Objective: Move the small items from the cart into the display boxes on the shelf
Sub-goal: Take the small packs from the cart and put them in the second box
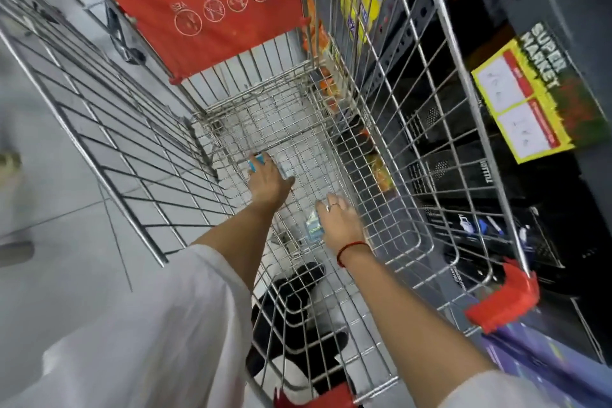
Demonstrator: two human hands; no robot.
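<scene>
Both my arms reach down into a wire shopping cart (397,149). My left hand (268,180) lies on small blue-and-white packs (256,162) at the cart floor, fingers curled over them. My right hand (339,219), with a ring and a red wrist cord, rests on a small pale blue-green pack (313,227) nearer to me. Whether either pack is lifted off the wire floor I cannot tell. The dark shelf (516,195) stands right of the cart, with black display boxes (440,172) seen through the mesh.
A red child-seat flap (212,7) closes the cart's far end. Red corner bumpers (506,301) mark the near rim. A yellow and red supermarket sign (523,103) hangs on the shelf. Yellow and orange packages (364,3) fill the shelf farther on. Grey floor tiles lie left.
</scene>
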